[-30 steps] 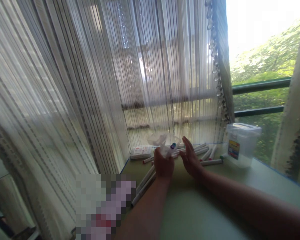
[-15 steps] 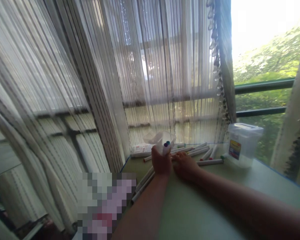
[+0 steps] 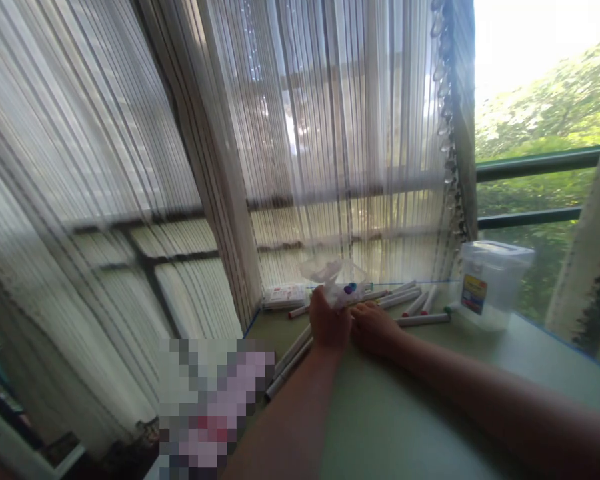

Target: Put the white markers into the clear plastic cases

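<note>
My left hand (image 3: 330,325) is closed around a crumpled clear plastic bag (image 3: 325,270) above the far part of the table. Two marker ends, one purple (image 3: 349,289) and one blue, show at the bag. Right beside it, my right hand (image 3: 377,328) lies low at the tabletop with fingers curled together by the loose markers. Whatever is under those fingertips is hidden. White markers (image 3: 400,296) with coloured ends lie behind and to the right of my hands. Two more markers (image 3: 293,350) lie left of my left forearm.
A lidded clear plastic tub (image 3: 497,287) with a label stands at the right on the pale green table (image 3: 380,413). A flat white pack (image 3: 284,295) lies at the back left. Sheer striped curtains (image 3: 320,133) hang behind the table. A pixelated patch covers the lower left.
My left hand and the bag have shifted slightly right in view, and the bag's top has changed shape. My right hand stays near the same markers. The view has turned slightly.
</note>
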Available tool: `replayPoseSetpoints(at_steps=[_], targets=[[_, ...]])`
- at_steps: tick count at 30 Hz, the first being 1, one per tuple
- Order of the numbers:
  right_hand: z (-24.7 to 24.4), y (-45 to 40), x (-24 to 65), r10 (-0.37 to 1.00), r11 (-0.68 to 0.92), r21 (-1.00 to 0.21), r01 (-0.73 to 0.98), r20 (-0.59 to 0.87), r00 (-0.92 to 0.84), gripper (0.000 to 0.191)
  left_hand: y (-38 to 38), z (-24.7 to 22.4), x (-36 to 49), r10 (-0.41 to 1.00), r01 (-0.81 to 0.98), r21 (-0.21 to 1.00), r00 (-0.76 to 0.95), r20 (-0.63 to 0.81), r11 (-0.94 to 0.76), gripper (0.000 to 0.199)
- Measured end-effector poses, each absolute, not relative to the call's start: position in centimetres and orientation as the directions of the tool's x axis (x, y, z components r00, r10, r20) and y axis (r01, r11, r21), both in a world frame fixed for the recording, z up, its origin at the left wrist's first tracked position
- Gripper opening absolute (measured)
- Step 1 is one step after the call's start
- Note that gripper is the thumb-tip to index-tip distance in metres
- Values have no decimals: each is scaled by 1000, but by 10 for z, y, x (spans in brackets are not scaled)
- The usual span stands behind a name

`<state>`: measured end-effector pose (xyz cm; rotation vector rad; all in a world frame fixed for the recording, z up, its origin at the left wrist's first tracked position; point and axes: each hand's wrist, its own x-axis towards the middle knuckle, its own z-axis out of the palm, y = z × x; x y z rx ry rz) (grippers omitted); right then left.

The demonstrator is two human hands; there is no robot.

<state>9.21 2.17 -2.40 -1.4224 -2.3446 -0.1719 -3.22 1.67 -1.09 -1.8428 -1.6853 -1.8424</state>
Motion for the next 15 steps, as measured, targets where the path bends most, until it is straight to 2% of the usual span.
replayPoseSetpoints(at_steps=[11,15], targets=[[-29,29,95,804,531,-85,843,367,-469,31,9,-10,-30,641,722,526,-149,753,-450,46],[-31,30,95,809,518,-66,853,362,-463,31,8,-10,-30,640,722,522,-144,755,-454,47]])
